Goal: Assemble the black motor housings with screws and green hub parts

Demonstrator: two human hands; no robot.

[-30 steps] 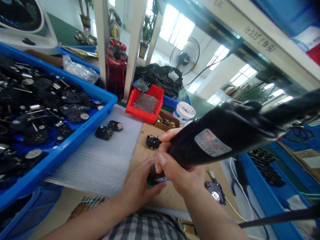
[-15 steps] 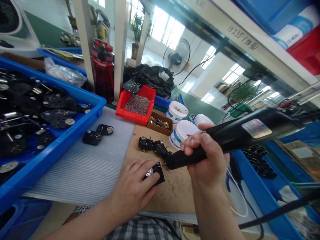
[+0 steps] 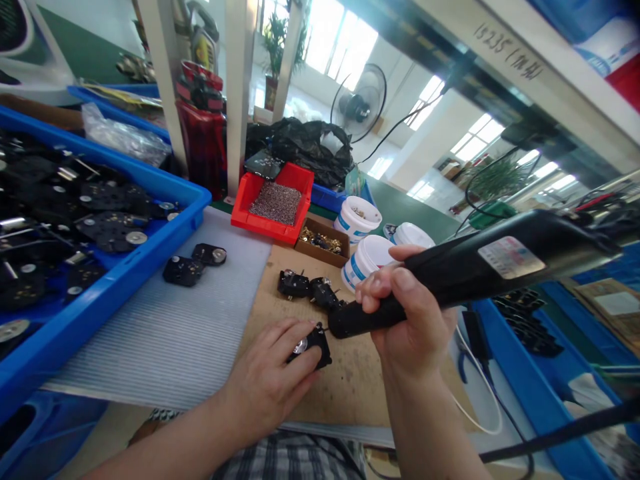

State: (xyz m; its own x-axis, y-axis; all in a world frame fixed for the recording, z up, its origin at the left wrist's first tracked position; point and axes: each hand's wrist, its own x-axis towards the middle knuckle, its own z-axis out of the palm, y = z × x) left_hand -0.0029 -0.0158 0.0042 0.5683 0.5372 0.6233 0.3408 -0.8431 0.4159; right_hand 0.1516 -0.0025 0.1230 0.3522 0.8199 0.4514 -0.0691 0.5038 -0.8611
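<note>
I see the left hand (image 3: pixel 265 377) lying over a black plastic component (image 3: pixel 315 347) with a round metal disc on it, on a brown cardboard mat (image 3: pixel 350 393). Its fingers (image 3: pixel 285 333) are curved and press down on the component, so it has hold of this part and keeps it under the fingertips. The right hand (image 3: pixel 405 307) is closed around the grip of a black electric screwdriver (image 3: pixel 475 280), and its fingers (image 3: pixel 380 288) wrap the body firmly. The nose of the tool is just at the edge of the component, right beside the left fingertips (from my view I cannot tell if the bit really touches it).

Just ahead of the left fingers, two more black components (image 3: pixel 307 287) lie on the mat. Farther ahead of the right fingers stand white plastic tubs (image 3: pixel 365 263). Beyond the fingers I also see a small cardboard tray of brass pieces (image 3: pixel 320 241) and a red plastic bin (image 3: pixel 260 223) filled with tiny granules. To the left of the fingers, two black components (image 3: pixel 195 263) rest on a grey corrugated sheet (image 3: pixel 150 333), and past them a blue plastic tray (image 3: pixel 100 298) is heaped with many similar components.
</note>
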